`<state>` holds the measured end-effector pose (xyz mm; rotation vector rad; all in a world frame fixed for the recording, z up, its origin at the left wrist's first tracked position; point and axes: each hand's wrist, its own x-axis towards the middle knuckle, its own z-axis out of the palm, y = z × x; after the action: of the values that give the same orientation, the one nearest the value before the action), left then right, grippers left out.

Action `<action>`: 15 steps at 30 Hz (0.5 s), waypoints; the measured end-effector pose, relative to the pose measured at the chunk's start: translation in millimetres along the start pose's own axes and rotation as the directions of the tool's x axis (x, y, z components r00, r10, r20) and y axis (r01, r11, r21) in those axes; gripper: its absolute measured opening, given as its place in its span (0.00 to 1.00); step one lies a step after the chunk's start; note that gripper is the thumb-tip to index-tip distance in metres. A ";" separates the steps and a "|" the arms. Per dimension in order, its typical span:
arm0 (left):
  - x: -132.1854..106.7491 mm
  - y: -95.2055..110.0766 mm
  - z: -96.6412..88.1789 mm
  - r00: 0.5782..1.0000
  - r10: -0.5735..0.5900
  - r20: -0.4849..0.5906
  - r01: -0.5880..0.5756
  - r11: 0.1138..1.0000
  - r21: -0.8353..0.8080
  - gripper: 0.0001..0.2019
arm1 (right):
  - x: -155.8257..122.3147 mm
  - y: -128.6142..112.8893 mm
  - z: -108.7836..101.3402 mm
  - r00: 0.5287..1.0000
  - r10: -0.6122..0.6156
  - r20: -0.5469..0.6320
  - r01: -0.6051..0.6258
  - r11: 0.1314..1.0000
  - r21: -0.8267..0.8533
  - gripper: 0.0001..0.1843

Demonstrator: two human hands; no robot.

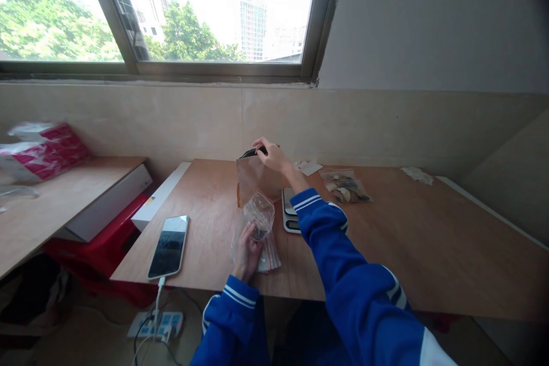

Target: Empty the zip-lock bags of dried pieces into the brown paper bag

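Observation:
My left hand (247, 253) is closed around the lower part of a small clear plastic bag (259, 214) and holds it upright, mouth open, above the wooden table (412, 240). My right hand (273, 157) reaches forward and pinches the dark top edge of a standing brown paper bag (252, 178). A small kitchen scale (290, 213) sits partly hidden under my right forearm. Under my left hand lies a stack of flat zip bags (270, 258).
A phone (168, 246) on a charging cable lies at the table's front left. A filled clear bag (344, 186) and white scraps (309, 167) lie further back. A white box (159, 197), a red stool (103, 246) and a side table with red-and-white packets (43, 151) stand to the left. A power strip (156, 325) lies on the floor.

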<state>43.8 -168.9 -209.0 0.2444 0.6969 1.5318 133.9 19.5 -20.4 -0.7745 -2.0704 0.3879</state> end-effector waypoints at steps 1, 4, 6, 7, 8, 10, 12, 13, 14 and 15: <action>-0.1 0.2 0.5 1.000 0.004 -0.007 -0.004 1.000 -0.004 0.16 | 0.0 -0.5 0.9 1.000 -0.001 -0.025 0.001 1.000 -0.022 0.11; -0.3 0.3 1.2 1.000 0.014 -0.010 -0.014 1.000 0.000 0.15 | 0.1 -0.4 3.3 0.999 -0.024 -0.040 0.022 0.998 -0.056 0.07; -0.2 -0.1 0.7 1.000 0.023 0.000 -0.023 1.000 0.008 0.15 | 0.9 1.3 3.9 0.998 -0.054 -0.020 0.053 0.997 -0.050 0.08; 0.0 -0.3 0.2 1.000 0.027 0.002 -0.027 1.000 0.011 0.15 | 1.7 2.7 3.9 0.998 -0.062 -0.016 0.062 0.997 -0.035 0.09; 0.1 -0.7 -0.4 1.000 0.031 0.002 -0.031 0.999 0.011 0.15 | 2.7 4.5 3.7 0.998 -0.060 -0.019 0.060 0.998 -0.010 0.10; 0.5 -1.3 -1.8 0.999 0.032 0.004 -0.032 0.999 0.006 0.16 | 4.7 8.3 3.3 0.998 -0.032 -0.045 0.034 0.998 0.051 0.13; 1.0 -1.8 -2.8 0.999 0.031 0.009 -0.032 0.999 0.006 0.17 | 6.2 11.4 2.8 0.997 0.008 -0.072 0.001 0.994 0.113 0.16; 1.2 -1.8 -3.0 0.999 0.032 0.012 -0.032 0.999 0.010 0.17 | 6.4 12.2 2.4 0.997 0.023 -0.080 -0.012 0.990 0.139 0.16; 1.3 -1.8 -3.0 0.999 0.033 0.012 -0.033 0.999 0.014 0.18 | 6.3 12.3 1.8 0.996 0.033 -0.082 -0.019 0.987 0.161 0.17; 1.3 -1.7 -2.8 0.999 0.034 0.011 -0.034 0.999 0.018 0.17 | 5.8 11.7 1.0 0.996 0.035 -0.084 -0.020 0.984 0.174 0.17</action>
<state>43.5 -168.5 -212.6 0.2792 0.7021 1.5556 135.1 32.1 -23.5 -0.7036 -1.9179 0.5333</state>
